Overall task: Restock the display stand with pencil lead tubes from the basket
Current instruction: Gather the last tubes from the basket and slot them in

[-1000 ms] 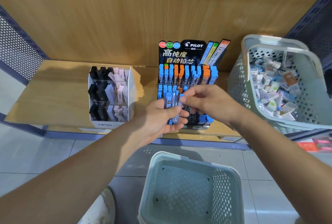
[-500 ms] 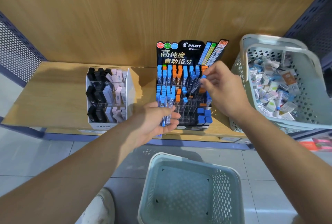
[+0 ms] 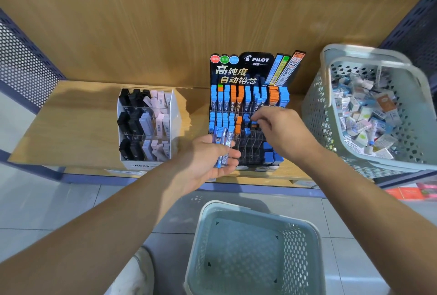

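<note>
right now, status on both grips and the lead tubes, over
Left grip holds spare lead tubes. Right grip pinches a blue-capped tube at the middle row of the Pilot display stand. Many front slots empty, nothing blocking.

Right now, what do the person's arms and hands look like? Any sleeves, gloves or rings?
Both arms are bare as far as the picture shows: no sleeve covers the left arm or the right arm. The left hand and the right hand wear no gloves. I can see no watch, bracelet or ring on either.
</note>
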